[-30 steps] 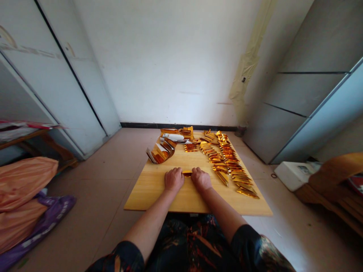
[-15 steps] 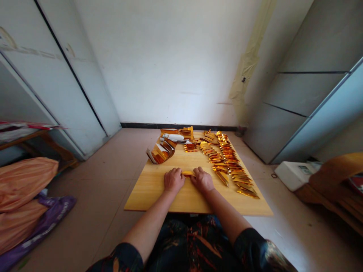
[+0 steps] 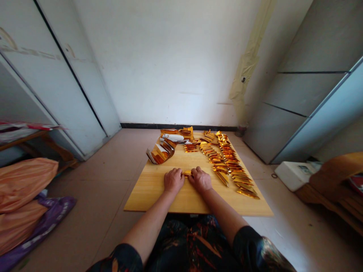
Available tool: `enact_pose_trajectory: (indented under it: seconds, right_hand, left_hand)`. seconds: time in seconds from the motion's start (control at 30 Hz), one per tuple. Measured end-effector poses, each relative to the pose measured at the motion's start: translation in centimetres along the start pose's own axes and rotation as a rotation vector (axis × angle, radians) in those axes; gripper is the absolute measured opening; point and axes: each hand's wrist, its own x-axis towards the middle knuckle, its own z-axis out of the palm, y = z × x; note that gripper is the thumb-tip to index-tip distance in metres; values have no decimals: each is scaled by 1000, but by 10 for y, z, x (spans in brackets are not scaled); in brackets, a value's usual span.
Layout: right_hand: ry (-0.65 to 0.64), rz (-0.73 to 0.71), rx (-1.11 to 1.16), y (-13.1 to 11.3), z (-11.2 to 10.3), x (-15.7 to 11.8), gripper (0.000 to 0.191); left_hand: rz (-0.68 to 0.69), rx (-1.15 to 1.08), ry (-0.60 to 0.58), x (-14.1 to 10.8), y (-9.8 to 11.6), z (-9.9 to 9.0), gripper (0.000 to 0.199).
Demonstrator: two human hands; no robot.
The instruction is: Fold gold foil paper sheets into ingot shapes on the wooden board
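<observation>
Between my two hands, low over the middle of the wooden board, is a small gold foil paper piece (image 3: 187, 173). My left hand (image 3: 173, 180) is closed on its left end, and my right hand (image 3: 200, 179) is closed on its right end. Most of the piece is hidden by my fingers. Long overlapping rows of folded gold pieces (image 3: 232, 162) lie to the right of my right hand. A smaller group of folded pieces (image 3: 191, 147) sits beyond my hands. Curved gold and brown sheets (image 3: 162, 152) rest at the board's left edge.
The wooden board (image 3: 141, 200) has a white roll-like item (image 3: 172, 138) and more gold paper at its far end. Orange bags (image 3: 25, 185) lie at the left. A white box (image 3: 295, 175) and a wooden seat (image 3: 337, 177) stand at the right.
My right hand has moved slightly left, closer to my left hand, and less of the gold paper shows between them. My left hand has hardly moved.
</observation>
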Motion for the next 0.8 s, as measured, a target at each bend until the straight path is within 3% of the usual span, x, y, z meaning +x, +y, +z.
enact_pose_trajectory:
  seconds: [0.27,0.6,0.8]
  right_hand:
    - [-46,77,47,2,-3,5,27]
    - [76,-44,202,22,6,-6,14]
    - [47,-9,173,21,4,-4,15]
  left_hand:
    - [-39,-43,-24,3,-3,2,15]
    - [-28,-38,-23,0,-1,-1,16]
    - [-6,-12,14,0,-1,0,19]
